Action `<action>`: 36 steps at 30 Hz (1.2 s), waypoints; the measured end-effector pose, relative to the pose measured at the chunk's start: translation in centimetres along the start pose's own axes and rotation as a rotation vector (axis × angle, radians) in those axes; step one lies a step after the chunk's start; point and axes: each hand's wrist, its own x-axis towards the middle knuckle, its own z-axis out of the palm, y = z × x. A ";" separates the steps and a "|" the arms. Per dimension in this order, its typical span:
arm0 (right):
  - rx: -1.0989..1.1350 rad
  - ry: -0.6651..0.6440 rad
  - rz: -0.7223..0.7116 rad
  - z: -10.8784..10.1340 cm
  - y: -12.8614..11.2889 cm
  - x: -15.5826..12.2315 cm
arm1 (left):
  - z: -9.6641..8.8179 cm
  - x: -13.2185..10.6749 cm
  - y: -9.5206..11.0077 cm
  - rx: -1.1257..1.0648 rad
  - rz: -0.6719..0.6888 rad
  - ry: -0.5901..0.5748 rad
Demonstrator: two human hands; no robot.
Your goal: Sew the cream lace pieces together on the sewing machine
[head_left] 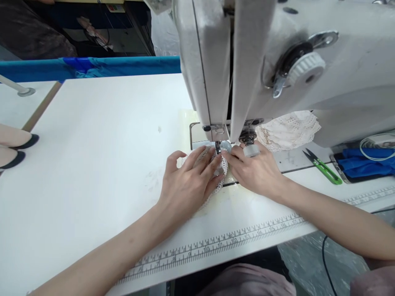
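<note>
Head view: lace piece (225,166) sits centre frame at the sewing machine (212,74) foot (218,146). Left hand (188,176) fingers spread, pressing it down; right hand (254,164) fingers curled near its edge, can't tell if pinching. Risks: fingertips could slip under the foot, both hands crowd it; uneven pull may pucker the lace.

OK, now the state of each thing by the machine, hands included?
Left hand: fingers extended over the lace piece.
Right hand: fingers bent, beside the presser foot.
Lace piece: partly covered by left hand.
Presser foot: raised or lowered, can't tell.
Lace pile: bunched up.
Green snips: blades apart, unheld.
Blue cloth: crumpled, partly over the phone.
Phone: lying flat.
</note>
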 end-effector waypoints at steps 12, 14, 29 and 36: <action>0.289 0.171 -0.119 -0.4 0.6 0.2 | -2.0 -0.3 1.2 -0.014 0.001 -0.199; 0.332 0.154 -0.094 -0.4 0.6 0.2 | -1.4 -0.1 0.7 0.021 0.007 -0.171; 0.447 0.190 0.254 0.7 0.6 0.9 | -0.5 2.5 -2.8 -0.778 -0.321 -0.216; 0.419 0.165 0.274 0.8 0.6 0.8 | -0.1 2.6 -3.0 -0.828 -0.362 -0.195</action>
